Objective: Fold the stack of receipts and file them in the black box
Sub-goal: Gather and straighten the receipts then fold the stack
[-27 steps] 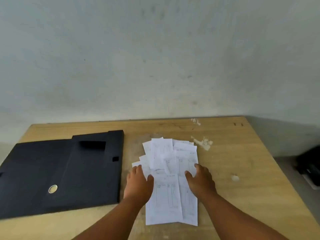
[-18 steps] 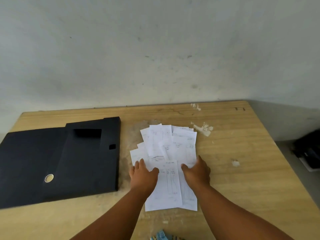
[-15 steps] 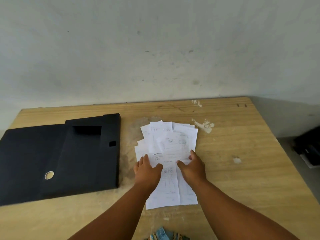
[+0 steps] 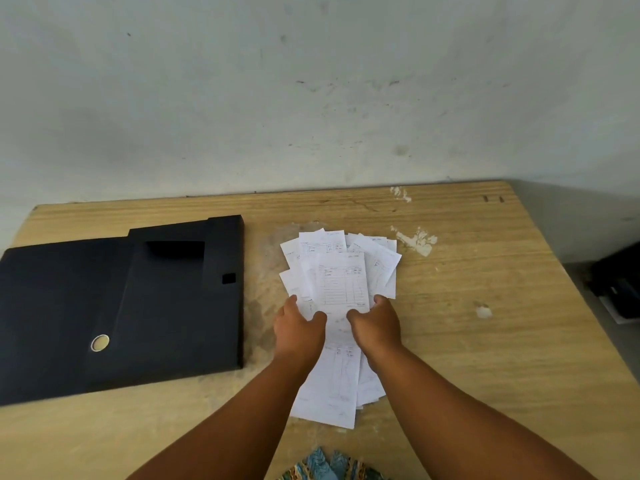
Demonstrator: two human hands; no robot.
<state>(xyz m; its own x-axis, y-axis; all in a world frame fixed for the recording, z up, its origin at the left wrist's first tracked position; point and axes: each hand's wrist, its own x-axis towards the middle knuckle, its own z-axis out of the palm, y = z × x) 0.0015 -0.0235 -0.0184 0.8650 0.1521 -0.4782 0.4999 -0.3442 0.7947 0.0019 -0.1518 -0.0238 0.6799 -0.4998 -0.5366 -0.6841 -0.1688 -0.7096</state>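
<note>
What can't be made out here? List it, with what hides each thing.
Head view only:
- Print on the receipts: too small to read.
- Middle of the stack: covered by the left hand and right hand.
- Inside of the black box: it lies closed.
- Dark object beside the table: cut off by the right edge.

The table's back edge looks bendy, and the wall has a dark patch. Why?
Head view: the wide-angle lens bows the table edge; a soft shadow darkens the wall above the black box; no glare; print on the receipts is too soft to read.
</note>
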